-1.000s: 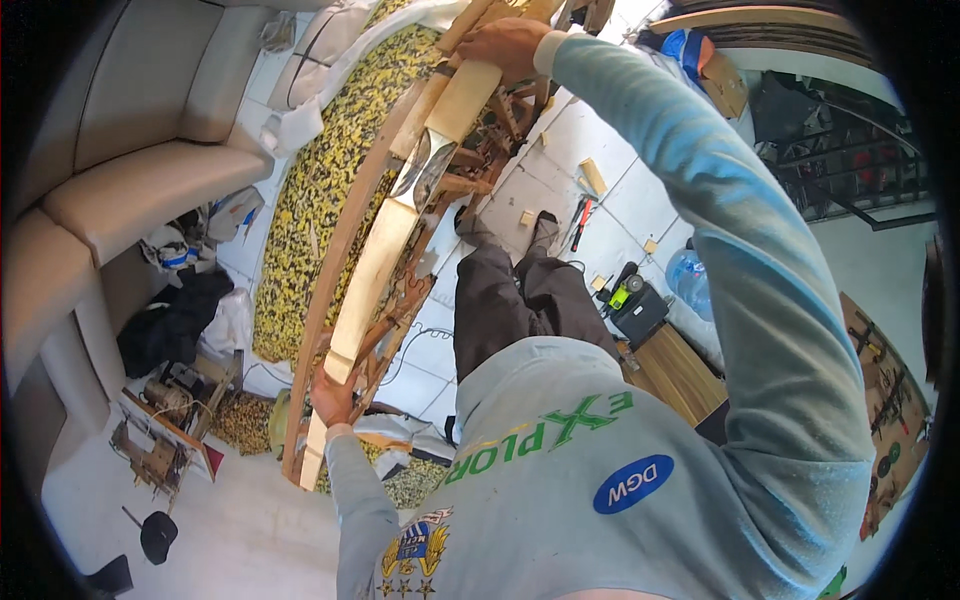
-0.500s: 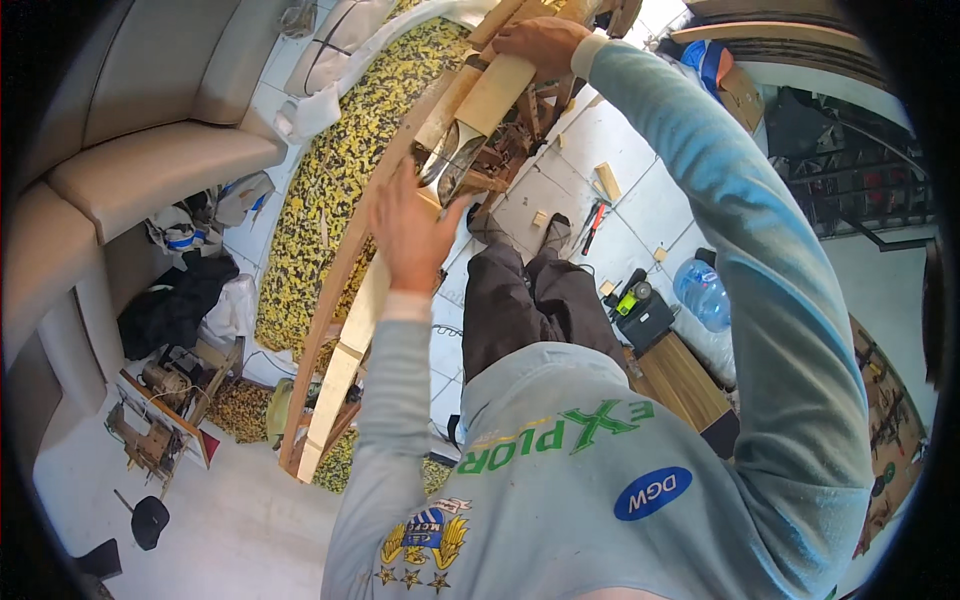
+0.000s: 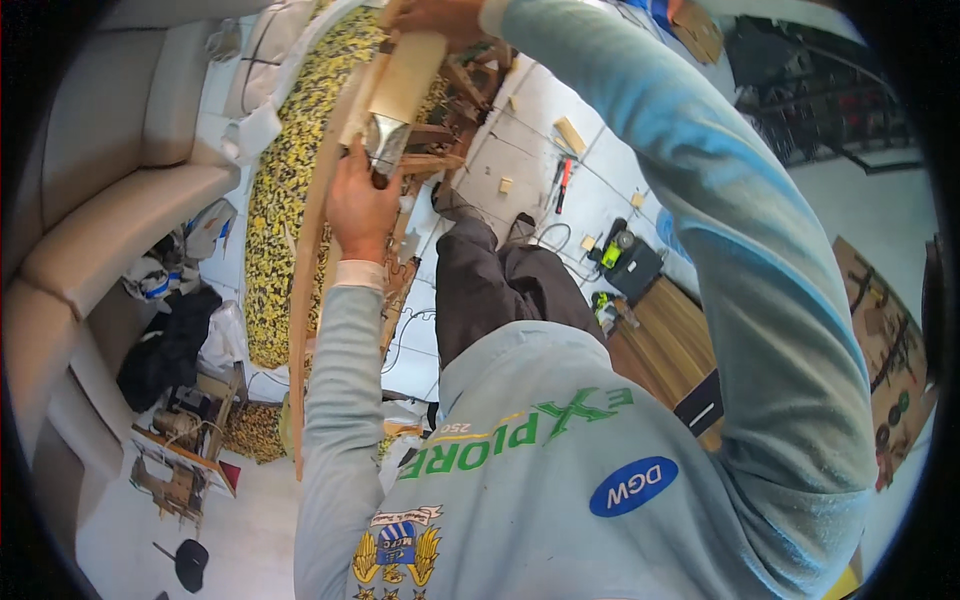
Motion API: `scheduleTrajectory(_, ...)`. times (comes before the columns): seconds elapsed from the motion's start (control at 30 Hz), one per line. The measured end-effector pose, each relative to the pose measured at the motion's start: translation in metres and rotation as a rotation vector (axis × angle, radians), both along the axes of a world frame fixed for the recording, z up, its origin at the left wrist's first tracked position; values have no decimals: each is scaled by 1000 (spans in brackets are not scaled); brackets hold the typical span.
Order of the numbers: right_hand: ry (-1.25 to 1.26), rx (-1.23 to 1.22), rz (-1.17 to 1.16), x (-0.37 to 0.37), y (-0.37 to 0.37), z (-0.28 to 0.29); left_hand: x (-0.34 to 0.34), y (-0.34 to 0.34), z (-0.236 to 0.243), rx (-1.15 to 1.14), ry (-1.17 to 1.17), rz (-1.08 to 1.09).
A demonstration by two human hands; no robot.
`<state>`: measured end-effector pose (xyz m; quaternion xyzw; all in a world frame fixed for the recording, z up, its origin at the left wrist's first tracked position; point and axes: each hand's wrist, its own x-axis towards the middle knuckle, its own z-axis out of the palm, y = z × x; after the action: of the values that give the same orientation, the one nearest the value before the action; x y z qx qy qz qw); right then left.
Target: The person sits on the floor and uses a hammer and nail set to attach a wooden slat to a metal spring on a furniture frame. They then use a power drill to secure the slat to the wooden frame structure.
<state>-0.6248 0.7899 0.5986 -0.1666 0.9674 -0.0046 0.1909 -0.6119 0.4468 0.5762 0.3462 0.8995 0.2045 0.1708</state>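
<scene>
— Head view: where are the two hands?

— Both are raised toward the top of the frame. The left hand (image 3: 360,205) sits upper centre-left, fingers curled around a shiny grey metal tool (image 3: 385,148) pressed against a long curved wooden frame (image 3: 310,270). The right hand (image 3: 440,14) is at the very top edge, closed over the top of a pale wooden board (image 3: 405,75) that lies along that frame; only part of the hand shows.

— And the frame itself?

— It runs from the top centre down to the lower left, just beside a cushion covered in yellow-and-black patterned fabric (image 3: 285,190), which lies to its left.

— What crowds the space around it?

— Beige sofa cushions (image 3: 110,200) fill the left side. Below them lie dark clothes (image 3: 165,345) and a small wooden rack (image 3: 175,470) on the floor. Right of the frame, the person's dark-trousered leg (image 3: 490,290) stretches over the white tiled floor (image 3: 520,150), where small wood blocks (image 3: 570,135), a red-handled tool (image 3: 562,180) and a green-and-black power tool (image 3: 620,255) are scattered. Brown wooden planks (image 3: 670,330) lie beyond, and a cardboard sheet (image 3: 885,330) sits at the right edge.

— Anything blocking the view?

— The light blue right sleeve (image 3: 730,220) sweeps across the upper right, and the shirt front fills the lower frame.
</scene>
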Motion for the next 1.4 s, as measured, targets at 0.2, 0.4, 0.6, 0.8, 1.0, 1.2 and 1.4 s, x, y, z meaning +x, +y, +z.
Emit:
scheduleTrajectory(0.2,569,-86,-418,80,-9,-52,2,2,-7,77,58,-47)
scheduleTrajectory(0.4,43,-641,-1399,387,-120,-163,4,4,3,18,-7,-6)
scheduleTrajectory(0.6,-814,-818,-2106,751,-298,-170,1,1,-3,59,92,29)
scheduleTrajectory(0.8,-785,-1393,-2538,728,-308,-87,6,5,16,71,27,154)
scheduleTrajectory(1.0,-482,-424,-1269,442,-157,-44,11,0,12,99,-70,235)
scheduleTrajectory(1.2,110,-725,-1267,165,-107,11,10,1,7,76,-127,230)
scheduleTrajectory(1.4,63,-1289,-1684,98,-112,14,3,-1,10,82,-127,211)
